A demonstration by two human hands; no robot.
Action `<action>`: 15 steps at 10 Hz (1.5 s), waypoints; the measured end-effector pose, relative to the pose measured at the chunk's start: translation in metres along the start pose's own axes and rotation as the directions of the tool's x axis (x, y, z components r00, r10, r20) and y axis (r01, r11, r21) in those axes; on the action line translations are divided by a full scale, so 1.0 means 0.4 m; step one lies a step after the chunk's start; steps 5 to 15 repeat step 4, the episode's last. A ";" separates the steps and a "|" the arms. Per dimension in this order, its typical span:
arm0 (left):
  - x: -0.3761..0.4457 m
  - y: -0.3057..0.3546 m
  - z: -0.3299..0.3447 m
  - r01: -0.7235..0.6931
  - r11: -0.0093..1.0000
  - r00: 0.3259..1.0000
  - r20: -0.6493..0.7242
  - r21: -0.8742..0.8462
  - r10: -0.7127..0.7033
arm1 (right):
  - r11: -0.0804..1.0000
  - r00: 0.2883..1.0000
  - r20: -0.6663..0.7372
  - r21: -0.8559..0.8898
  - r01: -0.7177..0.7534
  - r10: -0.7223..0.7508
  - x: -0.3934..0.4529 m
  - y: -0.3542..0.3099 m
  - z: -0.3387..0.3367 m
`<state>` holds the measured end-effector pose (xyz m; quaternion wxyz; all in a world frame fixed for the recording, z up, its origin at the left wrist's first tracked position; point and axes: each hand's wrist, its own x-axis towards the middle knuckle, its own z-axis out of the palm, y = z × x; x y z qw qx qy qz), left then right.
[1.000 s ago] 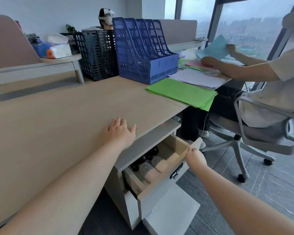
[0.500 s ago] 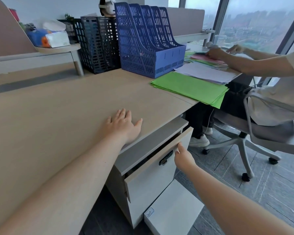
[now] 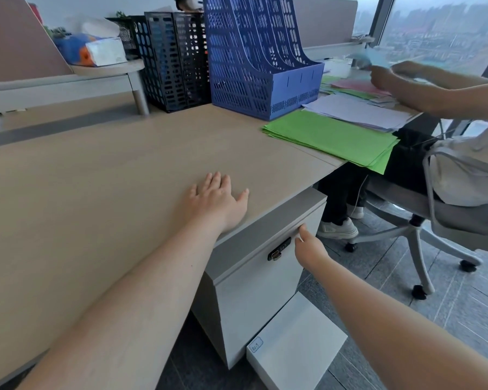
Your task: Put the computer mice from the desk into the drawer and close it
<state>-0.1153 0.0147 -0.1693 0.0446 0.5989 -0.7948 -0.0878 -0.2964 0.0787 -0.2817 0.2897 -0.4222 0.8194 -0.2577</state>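
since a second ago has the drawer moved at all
Yes. The drawer has slid inward: earlier it stuck out from under the desk edge with mice visible, now its front sits flush, right hand against it.

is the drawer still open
No, the drawer front sits flush with the cabinet, with the right hand against it.

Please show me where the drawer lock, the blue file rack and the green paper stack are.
drawer lock [image 3: 279, 249]: head view, on the dark lock body on the drawer front.
blue file rack [image 3: 296, 90]: head view, on its solid front panel.
green paper stack [image 3: 333, 136]: head view, on the top sheet.
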 end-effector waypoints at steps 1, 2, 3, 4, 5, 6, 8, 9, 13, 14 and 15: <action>0.000 0.002 0.001 -0.002 1.000 1.000 0.002 0.007 0.002 | 0.998 1.000 -0.006 -0.057 0.025 -0.026 0.006 0.005 -0.003; -0.001 0.001 0.000 -0.004 1.000 1.000 0.002 0.020 0.004 | 0.985 0.998 -0.018 -0.164 0.050 -0.053 0.005 -0.001 -0.013; 0.004 0.004 0.002 -0.002 1.000 1.000 0.012 0.009 0.002 | 0.978 0.998 0.053 -0.202 0.050 -0.040 0.007 0.012 -0.025; 0.004 0.001 0.003 0.001 1.000 1.000 -0.011 0.008 -0.001 | 0.964 0.981 0.195 -0.263 0.044 0.009 -0.003 0.025 -0.052; 0.004 0.001 0.003 0.001 1.000 1.000 -0.011 0.008 -0.001 | 0.964 0.981 0.195 -0.263 0.044 0.009 -0.003 0.025 -0.052; 0.004 0.001 0.003 0.001 1.000 1.000 -0.011 0.008 -0.001 | 0.964 0.981 0.195 -0.263 0.044 0.009 -0.003 0.025 -0.052; 0.004 0.001 0.003 0.001 1.000 1.000 -0.011 0.008 -0.001 | 0.964 0.981 0.195 -0.263 0.044 0.009 -0.003 0.025 -0.052; 0.004 0.001 0.003 0.001 1.000 1.000 -0.011 0.008 -0.001 | 0.964 0.981 0.195 -0.263 0.044 0.009 -0.003 0.025 -0.052; 0.004 0.001 0.003 0.001 1.000 1.000 -0.011 0.008 -0.001 | 0.964 0.981 0.195 -0.263 0.044 0.009 -0.003 0.025 -0.052; 0.004 0.001 0.003 0.001 1.000 1.000 -0.011 0.008 -0.001 | 0.964 0.981 0.195 -0.263 0.044 0.009 -0.003 0.025 -0.052; 0.004 0.001 0.003 0.001 1.000 1.000 -0.011 0.008 -0.001 | 0.964 0.981 0.195 -0.263 0.044 0.009 -0.003 0.025 -0.052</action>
